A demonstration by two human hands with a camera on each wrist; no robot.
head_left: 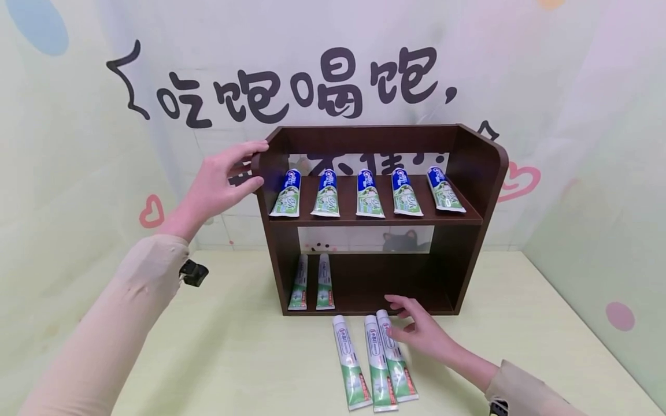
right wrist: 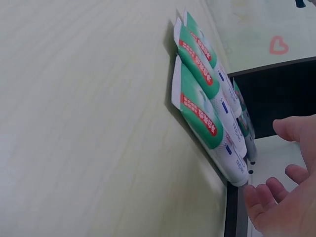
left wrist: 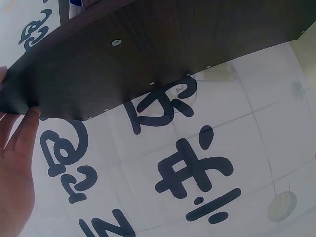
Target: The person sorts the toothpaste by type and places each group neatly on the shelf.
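Note:
A dark brown two-tier shelf [head_left: 370, 222] stands on the table. My left hand [head_left: 221, 179] grips the upper edge of its left side panel [left wrist: 128, 54], fingers on both faces. Over the lower front edge, my right hand [head_left: 424, 332] hovers with fingers parted and nothing between them. Beside it lie three white-and-green toothpaste tubes, caps towards the shelf: a right one [head_left: 400, 370], a middle one [head_left: 381, 370] overlapping it, and a left one [head_left: 352, 367] set apart. In the right wrist view the nearest tube [right wrist: 197, 116] lies close to the fingertips, apparently untouched.
Several blue-and-green toothpaste tubes [head_left: 368, 196] lie in a row on the upper tier. Two white-and-green tubes, one far left [head_left: 299, 283] and one beside it [head_left: 325, 283], lie on the lower tier. Behind the shelf hangs a printed backdrop [head_left: 333, 34].

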